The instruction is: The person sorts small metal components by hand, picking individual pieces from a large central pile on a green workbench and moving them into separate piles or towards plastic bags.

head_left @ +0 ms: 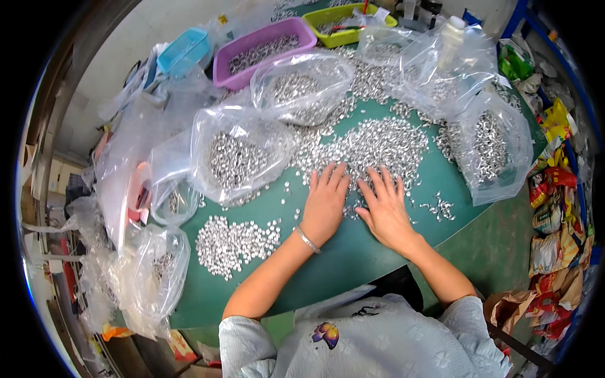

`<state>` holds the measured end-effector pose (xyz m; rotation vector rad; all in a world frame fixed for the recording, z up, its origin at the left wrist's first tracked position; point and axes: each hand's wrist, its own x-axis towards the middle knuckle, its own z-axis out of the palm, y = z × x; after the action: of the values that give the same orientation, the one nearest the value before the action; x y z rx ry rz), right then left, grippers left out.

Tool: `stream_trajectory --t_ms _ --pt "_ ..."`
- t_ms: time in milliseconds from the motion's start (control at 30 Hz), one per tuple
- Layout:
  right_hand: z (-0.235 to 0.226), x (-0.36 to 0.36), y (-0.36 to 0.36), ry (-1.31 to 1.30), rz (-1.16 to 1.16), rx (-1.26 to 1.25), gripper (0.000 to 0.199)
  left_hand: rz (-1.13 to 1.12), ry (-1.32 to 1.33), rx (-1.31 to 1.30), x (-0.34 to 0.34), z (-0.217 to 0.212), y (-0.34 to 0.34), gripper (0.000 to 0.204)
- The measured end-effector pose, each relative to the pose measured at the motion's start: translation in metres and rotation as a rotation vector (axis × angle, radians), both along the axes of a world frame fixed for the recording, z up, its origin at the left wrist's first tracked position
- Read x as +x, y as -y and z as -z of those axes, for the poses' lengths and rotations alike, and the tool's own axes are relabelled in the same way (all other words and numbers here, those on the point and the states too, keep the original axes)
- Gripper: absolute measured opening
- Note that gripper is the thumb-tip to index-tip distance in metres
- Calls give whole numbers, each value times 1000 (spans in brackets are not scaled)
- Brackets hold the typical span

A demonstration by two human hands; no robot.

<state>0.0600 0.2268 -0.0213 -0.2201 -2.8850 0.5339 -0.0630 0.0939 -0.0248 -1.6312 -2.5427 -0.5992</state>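
Observation:
A wide heap of small shiny metal parts lies on the green table, and both my hands rest at its near edge. My left hand lies palm down, its fingers stretched forward onto the parts and its thumb mostly hidden. Close beside it, my right hand is also palm down, fingers spread over the edge of the heap and thumb pointing left. Neither hand grips anything that I can see; what lies beneath the palms is hidden. A small cluster of the parts sits right of my right hand. The parts are too small to name.
Left of my forearm is a separate pile of rounder silver pieces. Clear bags of metal parts stand around, one at left, another at right. Behind are a purple basket, a yellow-green basket and a blue basket.

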Motion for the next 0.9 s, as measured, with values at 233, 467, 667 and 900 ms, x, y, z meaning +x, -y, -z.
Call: stream_trajectory --t_ms 233,467,667,900 --pt "2 -3 37 -66 -249 -157 50 -183 122 16 28 -11 37 48" --pt "-10 21 7 -157 -284 -281 35 -319 264 171 50 -19 63 48" --pt "-17 35 10 -69 -216 -98 33 -218 134 -72 65 -17 74 49" --pt "-21 -21 -4 -277 -97 -77 20 -334 233 89 53 -17 69 49"
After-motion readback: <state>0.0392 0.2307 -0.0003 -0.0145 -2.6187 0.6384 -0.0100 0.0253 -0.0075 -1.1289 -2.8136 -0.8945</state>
